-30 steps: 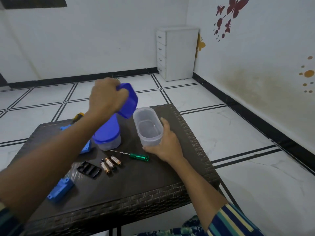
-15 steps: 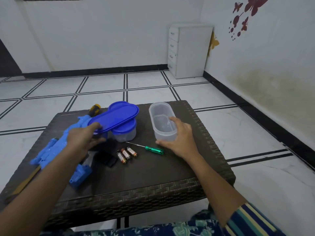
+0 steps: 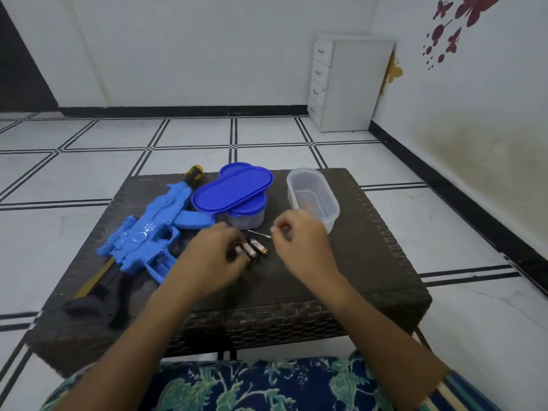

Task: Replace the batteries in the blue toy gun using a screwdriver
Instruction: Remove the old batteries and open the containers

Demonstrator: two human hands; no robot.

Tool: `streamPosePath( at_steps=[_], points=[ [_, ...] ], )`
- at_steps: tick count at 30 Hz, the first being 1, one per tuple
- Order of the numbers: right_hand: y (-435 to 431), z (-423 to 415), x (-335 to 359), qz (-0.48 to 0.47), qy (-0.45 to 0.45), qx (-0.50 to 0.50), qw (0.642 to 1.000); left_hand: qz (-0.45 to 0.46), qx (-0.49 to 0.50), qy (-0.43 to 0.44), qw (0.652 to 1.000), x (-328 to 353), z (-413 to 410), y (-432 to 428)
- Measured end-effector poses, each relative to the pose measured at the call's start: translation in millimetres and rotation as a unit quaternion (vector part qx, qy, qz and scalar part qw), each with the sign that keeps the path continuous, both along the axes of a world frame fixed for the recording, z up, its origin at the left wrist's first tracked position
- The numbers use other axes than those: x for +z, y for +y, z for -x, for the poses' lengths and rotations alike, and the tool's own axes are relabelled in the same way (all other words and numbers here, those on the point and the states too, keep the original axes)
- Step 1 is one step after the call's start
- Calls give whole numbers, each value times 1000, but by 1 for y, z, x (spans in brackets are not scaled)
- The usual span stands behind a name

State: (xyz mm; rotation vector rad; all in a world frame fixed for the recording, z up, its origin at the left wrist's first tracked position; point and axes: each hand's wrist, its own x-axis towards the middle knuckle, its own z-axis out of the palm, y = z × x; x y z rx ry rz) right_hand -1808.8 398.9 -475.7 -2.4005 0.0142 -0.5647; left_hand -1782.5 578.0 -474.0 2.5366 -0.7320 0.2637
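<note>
The open clear tub (image 3: 312, 197) near the table's (image 3: 370, 262) far edge looks empty, a blue lid (image 3: 232, 188) lies atop a lidded tub (image 3: 247, 218), the blue gun (image 3: 148, 232) with black stock lies along the left side, muzzle toward the far edge, and the left hand (image 3: 213, 256) and right hand (image 3: 299, 241) curl beside the central batteries (image 3: 252, 249), their grip too blurred to tell.

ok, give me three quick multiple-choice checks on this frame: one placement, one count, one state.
1. The round container sits: A under the blue oval lid; B on top of it; C apart from it.
2. How many batteries show: A one; B three; C six.
3. The clear tub is: A lidded; B open and upright; C tipped on its side.
Answers: 1 A, the lid lies across its top. 2 B, three lie side by side. 3 B, its rim is bare and faces up.
</note>
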Motion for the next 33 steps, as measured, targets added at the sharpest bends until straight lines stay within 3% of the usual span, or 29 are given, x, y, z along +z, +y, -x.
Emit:
streamPosePath(
  at_steps=[3, 13, 17, 24, 33],
  points=[
    [16, -6, -5, 11, 124, 45, 991, -98, -125, 45, 986, -9, -4, 1],
    [23, -33, -1, 96, 265, 43, 959, -104, -126, 61, 985, -13, -19, -2],
    [22, -36, -1, 86, 265, 45, 959, -108, -124, 54, 985, -12, -18, 0],
    [24, -31, 2, -35, 227, 38, 973, -179, -101, 31, 978, -13, -14, 7],
    [35, -39, -4, 39, 235, 25, 971, -128, -92, 28, 987, -14, -18, 13]
  ],
)
